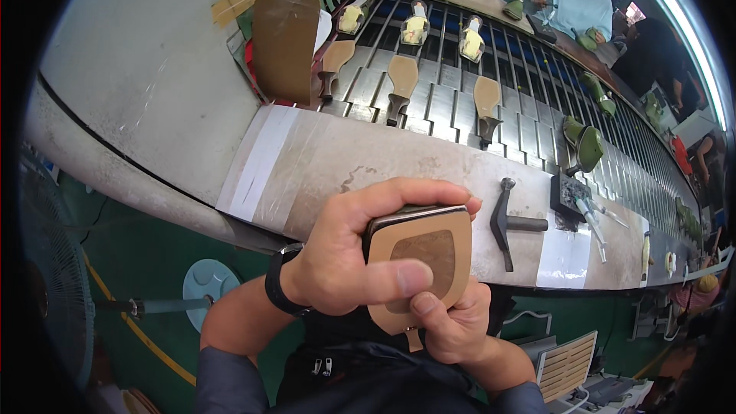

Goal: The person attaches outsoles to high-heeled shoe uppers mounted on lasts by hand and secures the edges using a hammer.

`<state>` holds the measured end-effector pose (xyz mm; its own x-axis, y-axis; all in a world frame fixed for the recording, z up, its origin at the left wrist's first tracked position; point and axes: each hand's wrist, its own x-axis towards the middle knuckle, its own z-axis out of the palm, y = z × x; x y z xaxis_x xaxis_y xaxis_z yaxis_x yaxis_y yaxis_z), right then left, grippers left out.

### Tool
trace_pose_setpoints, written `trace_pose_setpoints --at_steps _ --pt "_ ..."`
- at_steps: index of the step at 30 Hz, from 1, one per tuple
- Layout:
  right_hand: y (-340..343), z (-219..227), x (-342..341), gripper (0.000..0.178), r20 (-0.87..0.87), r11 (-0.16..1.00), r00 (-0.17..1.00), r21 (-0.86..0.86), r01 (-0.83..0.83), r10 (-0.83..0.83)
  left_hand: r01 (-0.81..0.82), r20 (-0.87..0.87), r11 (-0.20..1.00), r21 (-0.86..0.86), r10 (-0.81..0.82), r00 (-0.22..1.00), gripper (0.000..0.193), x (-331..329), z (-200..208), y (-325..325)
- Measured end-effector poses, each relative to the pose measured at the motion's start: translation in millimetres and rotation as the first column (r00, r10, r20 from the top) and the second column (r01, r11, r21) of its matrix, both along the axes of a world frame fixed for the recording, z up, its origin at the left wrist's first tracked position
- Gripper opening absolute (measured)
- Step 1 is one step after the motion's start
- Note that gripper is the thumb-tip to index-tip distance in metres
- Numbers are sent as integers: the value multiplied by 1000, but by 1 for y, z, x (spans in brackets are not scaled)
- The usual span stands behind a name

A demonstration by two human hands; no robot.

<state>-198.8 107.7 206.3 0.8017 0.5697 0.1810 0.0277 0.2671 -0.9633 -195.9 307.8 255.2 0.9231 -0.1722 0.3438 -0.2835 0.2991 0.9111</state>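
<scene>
In front of my body, a shoe (pixel 458 249) is held with its tan sole turned up; a darker brown patch fills the middle of the forepart. My left hand (pixel 360 249), with a black watch at its wrist, wraps the shoe's left side, fingers over the squared toe and thumb pressed on the patch. Around the narrower near end, my right hand (pixel 454 322) is closed, its thumb on the sole's edge. The heel end is mostly hidden below the hands. Just right of the shoe, a cobbler's hammer (pixel 502 222) lies on the bench.
A pale bench edge (pixel 368 157) runs before me, with a black box (pixel 569 195) and brushes (pixel 593 222) at right. Beyond, a metal slat conveyor (pixel 452 115) carries tan soles with dark heels (pixel 486 100) and shoes (pixel 471 40). Co-workers sit across. A fan (pixel 57 276) stands left.
</scene>
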Motion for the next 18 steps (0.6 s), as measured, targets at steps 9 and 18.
trace_pose_setpoints --at_steps 9,18 --pt "-8 10 8 22 -172 996 982 57 -64 73 38 -73 999 -27 -40 997 71 0 6 -2" --pt "-15 9 18 34 -133 998 989 13 -66 67 106 -11 994 -6 -106 994 67 13 1 -1"
